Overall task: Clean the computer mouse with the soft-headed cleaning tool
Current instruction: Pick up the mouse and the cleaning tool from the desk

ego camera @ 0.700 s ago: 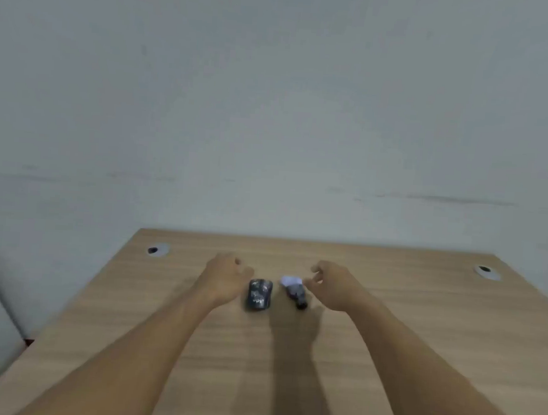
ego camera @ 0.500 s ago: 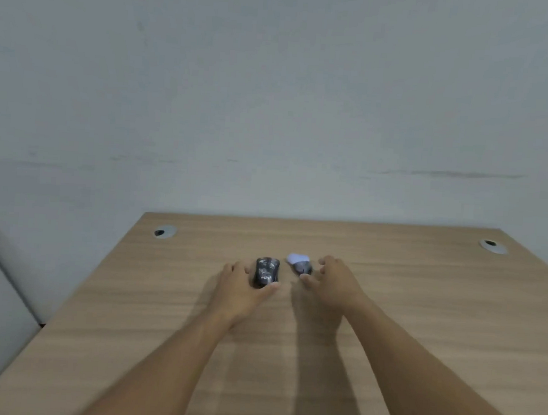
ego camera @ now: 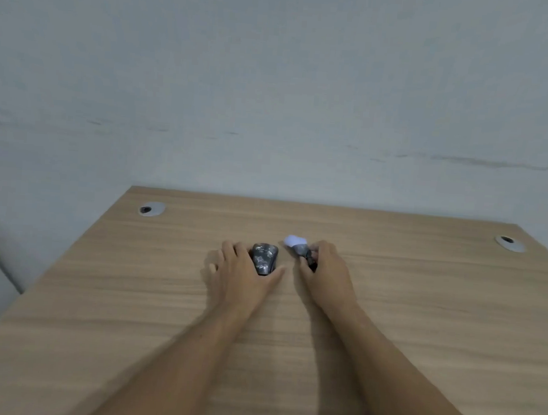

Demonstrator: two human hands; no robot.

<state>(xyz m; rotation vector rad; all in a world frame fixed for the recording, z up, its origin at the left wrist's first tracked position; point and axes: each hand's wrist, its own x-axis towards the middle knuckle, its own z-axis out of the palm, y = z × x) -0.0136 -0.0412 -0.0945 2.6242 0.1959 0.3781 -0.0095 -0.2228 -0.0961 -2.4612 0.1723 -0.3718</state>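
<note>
Two bare hands, the left hand (ego camera: 240,271) and the right hand (ego camera: 326,272), reach across one wooden worktop (ego camera: 420,314). On it lie one dark computer mouse (ego camera: 264,258) and one soft-headed cleaning tool (ego camera: 299,248), its single pale head pointing away from the person. Two round cable grommets are set into the worktop's far corners, one at the left (ego camera: 151,209) and one at the right (ego camera: 509,244). One plain grey wall (ego camera: 274,94) stands behind.

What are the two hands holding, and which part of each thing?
The left hand grips the computer mouse by its sides. The right hand holds the cleaning tool by its dark handle; the soft white head pokes out.
</note>
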